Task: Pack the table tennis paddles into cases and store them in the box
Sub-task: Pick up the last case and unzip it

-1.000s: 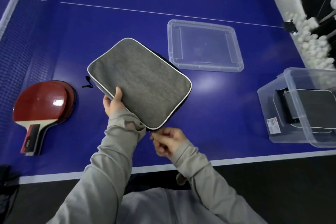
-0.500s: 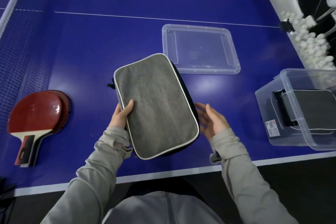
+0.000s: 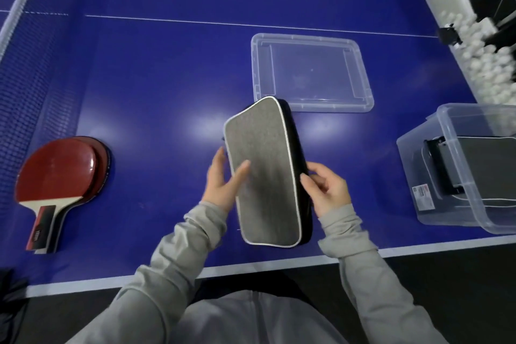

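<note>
A person in grey sleeves holds a grey paddle case [image 3: 265, 173] with white piping between both hands, tilted up on its long edge above a blue table tennis table [image 3: 156, 86]. The left hand [image 3: 223, 181] presses against the case's left edge, its thumb laid across the grey fabric face and its fingers [image 3: 216, 165] loosely spread behind. The right hand [image 3: 326, 190] curls around the case's dark right edge, fingers bent and gripping it. Far out beyond the left fingers, two red paddles [image 3: 61, 176] lie stacked on the table, handles pointing toward the person, just beside the net [image 3: 30, 84]. Just past the far end of the case, beyond both sets of fingertips, a clear plastic lid [image 3: 310, 72] lies flat. Well out from the right fingers sits a clear storage box [image 3: 460, 167] with another grey case [image 3: 485, 170] already inside. Further beyond it, a heap of white balls [image 3: 485, 61], blurred.
</note>
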{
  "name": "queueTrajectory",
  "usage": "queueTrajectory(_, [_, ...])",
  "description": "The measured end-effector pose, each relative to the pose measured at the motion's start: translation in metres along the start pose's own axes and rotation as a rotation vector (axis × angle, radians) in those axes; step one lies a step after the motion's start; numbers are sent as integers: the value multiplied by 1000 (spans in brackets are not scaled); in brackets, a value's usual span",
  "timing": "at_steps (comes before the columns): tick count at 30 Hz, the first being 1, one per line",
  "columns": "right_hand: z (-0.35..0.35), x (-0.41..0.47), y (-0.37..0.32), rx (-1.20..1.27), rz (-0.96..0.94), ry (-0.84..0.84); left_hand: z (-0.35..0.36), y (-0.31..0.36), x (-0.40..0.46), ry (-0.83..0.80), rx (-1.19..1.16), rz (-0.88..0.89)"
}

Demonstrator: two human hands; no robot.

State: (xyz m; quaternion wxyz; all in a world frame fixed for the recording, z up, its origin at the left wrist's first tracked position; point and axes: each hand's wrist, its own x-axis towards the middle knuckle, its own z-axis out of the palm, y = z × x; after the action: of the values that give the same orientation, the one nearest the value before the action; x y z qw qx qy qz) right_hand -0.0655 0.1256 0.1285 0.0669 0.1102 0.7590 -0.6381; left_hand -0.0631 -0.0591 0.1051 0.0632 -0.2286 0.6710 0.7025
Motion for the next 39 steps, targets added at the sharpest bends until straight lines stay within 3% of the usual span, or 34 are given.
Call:
queueTrajectory(4, [22, -14, 0, -221, -169, 26, 41, 6, -29, -292, -81, 64])
queueTrajectory(8, [26, -17, 2, -233, -181, 44, 33, 3, -30, -171, 137, 114])
queueTrajectory(11, [13, -9, 9, -230, -140, 90, 7, -2, -22, -86, 148, 143])
queueTrajectory(17, [-47, 28, 42, -232, 68, 223, -103, -45, 19, 289, 297, -24])
queueTrajectory(22, [-63, 52, 91, -355, 245, 196, -129, -83, 42, 253, 364, -144])
queueTrajectory(26, [-55, 62, 112, -557, 352, 233, -114, -91, 48, 271, 698, -133])
queueTrajectory(28, [-49, 58, 110, -776, 229, 215, -103, -93, 39, 266, 975, -60])
queueTrajectory(30, [-39, 49, 109, -963, -33, 157, -90, -99, 28, 159, 1210, 84])
queueTrajectory(32, [-26, 40, 111, -1117, -202, -42, -75, -107, 21, -33, 1365, 156])
queueTrajectory(35, [-13, 31, 126, -1331, -92, -463, -69, -121, 17, -192, 1501, 57])
queueTrajectory(39, [-21, 35, 141, -1345, -23, -556, -79, -123, 20, -211, 1530, 8])
